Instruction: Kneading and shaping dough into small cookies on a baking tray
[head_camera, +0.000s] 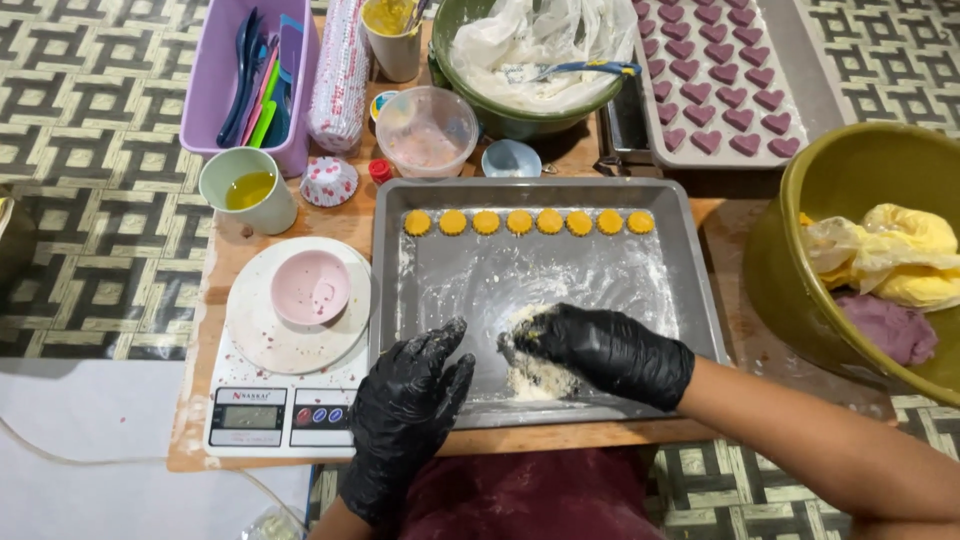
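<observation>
Black-gloved left hand (408, 395) held palm-down with fingers loosely spread and dusted white, beside gloved right hand (600, 350) curled inward, knuckles up, bare right forearm reaching in from the lower right.

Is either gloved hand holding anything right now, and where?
Right black-gloved hand covers pale floury dough from above on the grey metal tray; a grip cannot be told. Left hand holds nothing.

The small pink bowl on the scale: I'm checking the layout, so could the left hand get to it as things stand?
Probably yes. The left hand rests at the baking tray's near-left corner, and the pink bowl sits uncovered on the kitchen scale just beside it, nothing between.
</observation>
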